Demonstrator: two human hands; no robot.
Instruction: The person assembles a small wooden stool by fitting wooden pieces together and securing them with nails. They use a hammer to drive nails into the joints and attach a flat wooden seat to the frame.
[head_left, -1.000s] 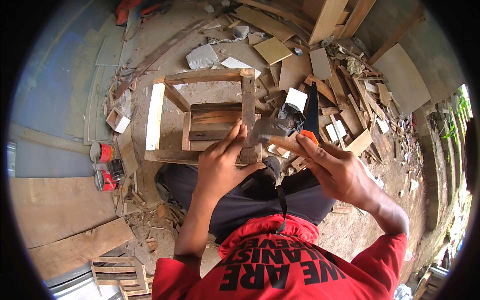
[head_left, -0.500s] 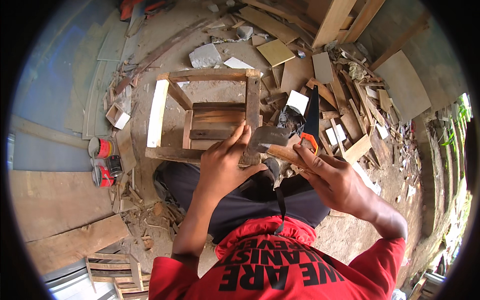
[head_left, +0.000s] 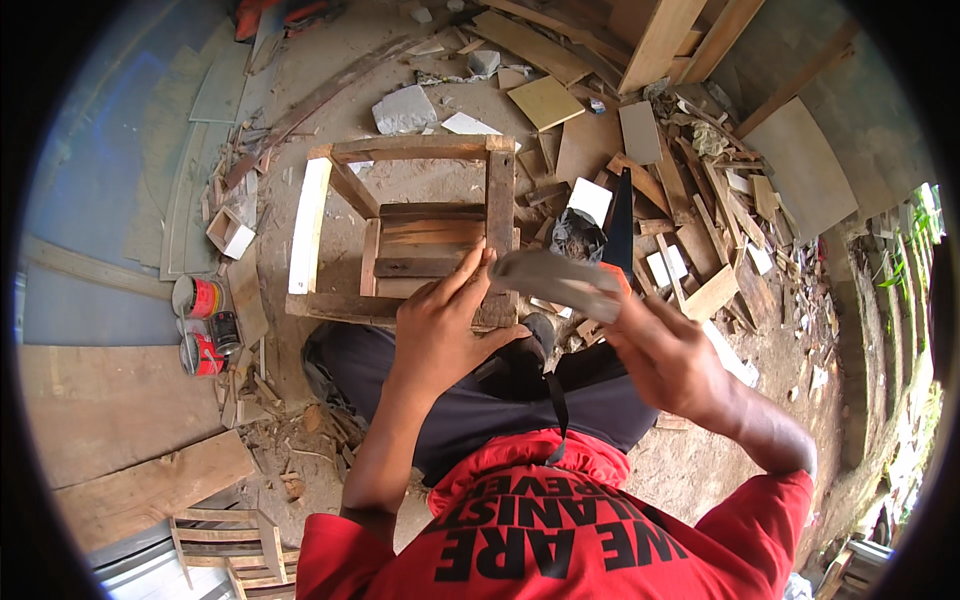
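The wooden frame (head_left: 400, 225) is seen largely assembled on the ground just ahead of the knees; its near right corner is judged to be the joint in hand. The left hand (head_left: 445, 325) is pressed half-open on that corner; the right hand (head_left: 665, 355) is closed round a motion-blurred hammer (head_left: 555, 280). Two red-labelled round tins (head_left: 200, 320) stand at the left; a white-topped bag (head_left: 583, 220) lies just right of the frame.

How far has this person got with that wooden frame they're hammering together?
The wooden frame already has its four outer sides joined, with slats across the middle. Right now the left hand presses on the near right corner while the right hand swings a blurred hammer at it. Whether more pieces follow can't be told.
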